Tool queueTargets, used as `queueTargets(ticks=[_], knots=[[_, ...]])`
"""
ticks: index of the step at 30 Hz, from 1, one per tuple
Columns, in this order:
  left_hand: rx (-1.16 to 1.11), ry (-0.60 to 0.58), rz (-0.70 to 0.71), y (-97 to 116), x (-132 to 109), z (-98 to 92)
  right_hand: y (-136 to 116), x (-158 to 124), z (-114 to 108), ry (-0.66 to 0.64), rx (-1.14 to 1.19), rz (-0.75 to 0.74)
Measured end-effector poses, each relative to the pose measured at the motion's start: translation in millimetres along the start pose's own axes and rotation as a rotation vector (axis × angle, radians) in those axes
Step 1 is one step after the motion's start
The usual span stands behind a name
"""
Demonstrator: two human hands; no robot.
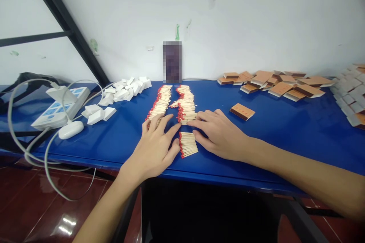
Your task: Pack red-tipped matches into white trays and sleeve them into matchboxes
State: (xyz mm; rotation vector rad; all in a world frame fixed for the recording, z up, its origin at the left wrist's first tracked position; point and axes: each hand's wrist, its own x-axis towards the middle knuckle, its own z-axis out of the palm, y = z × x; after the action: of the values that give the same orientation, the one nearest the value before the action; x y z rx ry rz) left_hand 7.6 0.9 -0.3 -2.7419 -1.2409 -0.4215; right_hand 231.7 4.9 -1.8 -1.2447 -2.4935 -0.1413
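Observation:
Red-tipped matches lie in two columns on the blue table. My left hand rests with its fingers spread; its fingertips cover the near end of the left column of matches, and its thumb is by the heads of a small separate group of matches. On the other side, my right hand has its fingers stretched toward the right column of matches, the index finger at that column's near end and the thumb at the separate group's stick ends. Neither hand is lifting any matches.
One orange-brown matchbox sleeve lies right of my hands. Beyond it is a heap of matchbox sleeves, with stacked boxes at far right. White box trays, a power strip and cables are on the left. A blurred dark rectangle stands at the wall.

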Motion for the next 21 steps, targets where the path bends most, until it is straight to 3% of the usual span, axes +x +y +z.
queueTargets(ticks=[21], knots=[[0.020, -0.024, 0.001, -0.2, 1.0, -1.0, 2.1, 1.5, -1.2, -0.064, 0.144, 0.051]])
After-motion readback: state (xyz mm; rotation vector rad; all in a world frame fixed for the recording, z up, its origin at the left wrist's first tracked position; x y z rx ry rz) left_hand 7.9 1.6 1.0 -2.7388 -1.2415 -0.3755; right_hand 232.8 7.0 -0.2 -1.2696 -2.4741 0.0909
